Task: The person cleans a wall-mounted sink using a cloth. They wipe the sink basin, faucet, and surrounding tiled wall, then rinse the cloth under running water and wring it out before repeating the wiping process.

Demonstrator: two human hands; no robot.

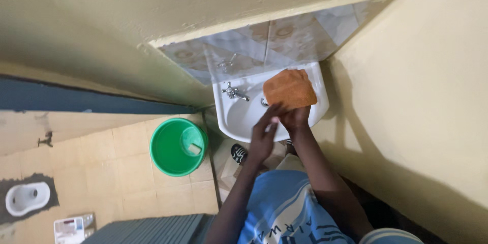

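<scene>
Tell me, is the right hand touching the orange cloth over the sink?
Touching. The head view shows the right hand gripping the orange cloth at its lower edge, no gap.

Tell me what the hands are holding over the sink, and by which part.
The right hand holds an orange cloth by its near edge, above the white sink. The left hand touches that edge too.

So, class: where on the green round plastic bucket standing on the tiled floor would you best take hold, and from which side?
Grip the green round plastic bucket by its rim, coming from above. It stands upright with its mouth open upward, so the rim is exposed all round; no handle is visible. The side away from the small green scoop lying inside looks easiest.
</scene>
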